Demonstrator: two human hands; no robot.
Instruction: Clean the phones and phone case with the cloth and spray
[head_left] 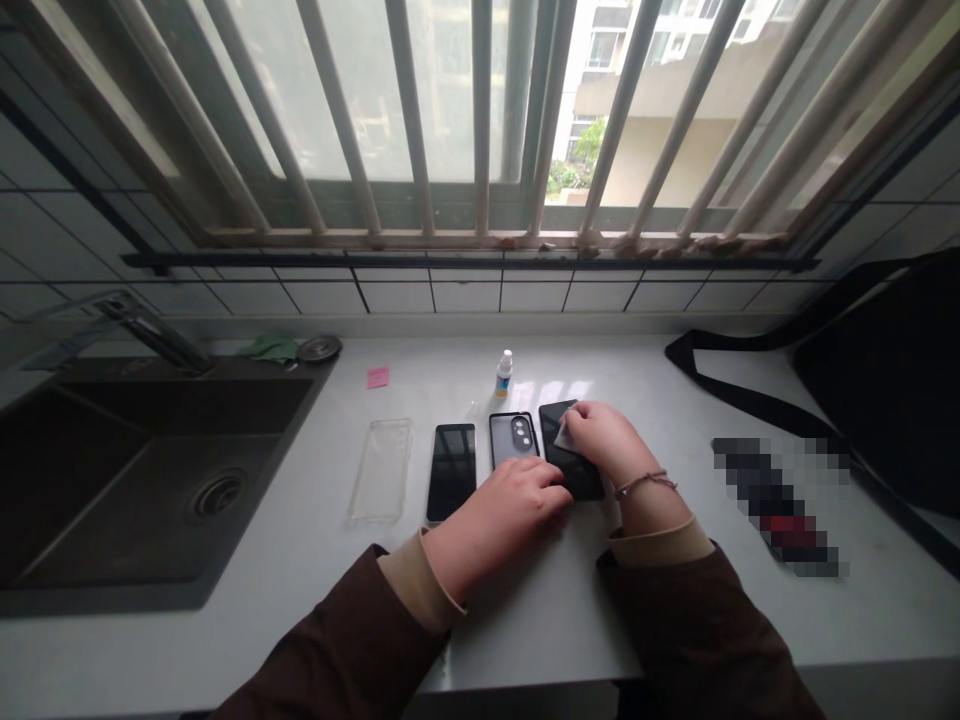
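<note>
My right hand [600, 432] pinches a small pale wiping cloth [562, 432], which lies against the screen of a black phone [579, 478]. My left hand [523, 490] grips that phone's lower left edge, its fingers curled with the tips partly hidden. Just left of this phone is a dark-rimmed phone case [504, 436] with a camera cut-out; my left hand covers its lower part. A second phone [452, 468] lies screen up farther left, and beyond it a clear phone case [381, 472]. Behind the row stands a small white-capped bottle [504, 375].
A dark sink [255, 440] with a faucet [161, 335] takes up the left side. A green cloth [271, 348] and a metal strainer [319, 348] sit behind it. A pink sticky note [378, 377] lies on the white counter [300, 600]. At right are a black bag [885, 340] and a blurred item.
</note>
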